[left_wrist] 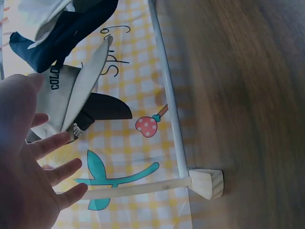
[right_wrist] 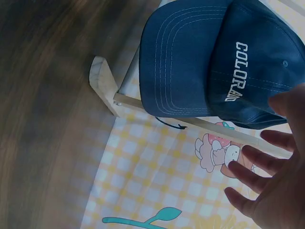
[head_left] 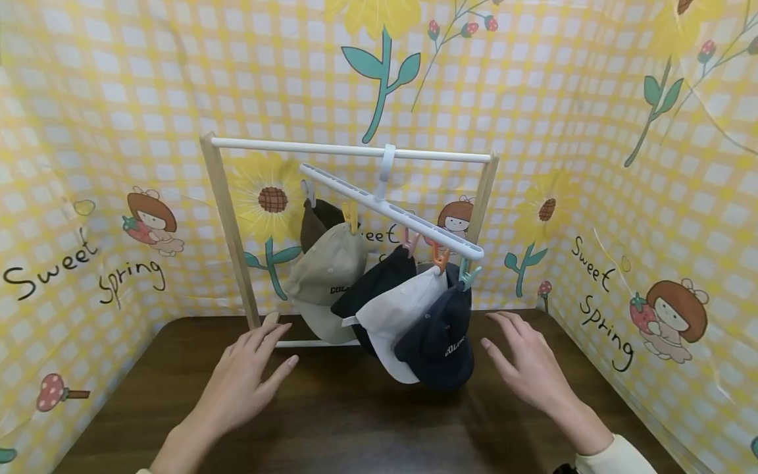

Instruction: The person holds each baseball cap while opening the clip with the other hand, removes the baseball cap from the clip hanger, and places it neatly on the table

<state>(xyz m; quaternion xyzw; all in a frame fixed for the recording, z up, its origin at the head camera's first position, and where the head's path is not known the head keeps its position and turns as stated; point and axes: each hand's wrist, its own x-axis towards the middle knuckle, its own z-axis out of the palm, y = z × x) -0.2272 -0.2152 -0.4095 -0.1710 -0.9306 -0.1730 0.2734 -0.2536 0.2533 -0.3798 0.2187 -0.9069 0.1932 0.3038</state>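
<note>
Several baseball caps hang by coloured clips from a white hanger (head_left: 385, 207), hooked over a rack's top rail. From back to front are a dark brown cap (head_left: 314, 227), a beige cap (head_left: 328, 263), a black cap (head_left: 379, 283), a white cap (head_left: 408, 306) and a navy cap (head_left: 438, 339) with white lettering. My left hand (head_left: 243, 375), fingers spread and holding nothing, is to the left of the caps by the rack's left post. To the right of the navy cap, my right hand (head_left: 527, 359) is likewise empty with its fingers extended.
The rack has wooden posts (head_left: 227, 224) and a white top rail (head_left: 284, 146); its low bar (left_wrist: 167, 86) runs close above the dark wooden table (head_left: 331, 428). Yellow checked cloth (head_left: 177, 79) printed with flowers and figures encloses the back and both sides.
</note>
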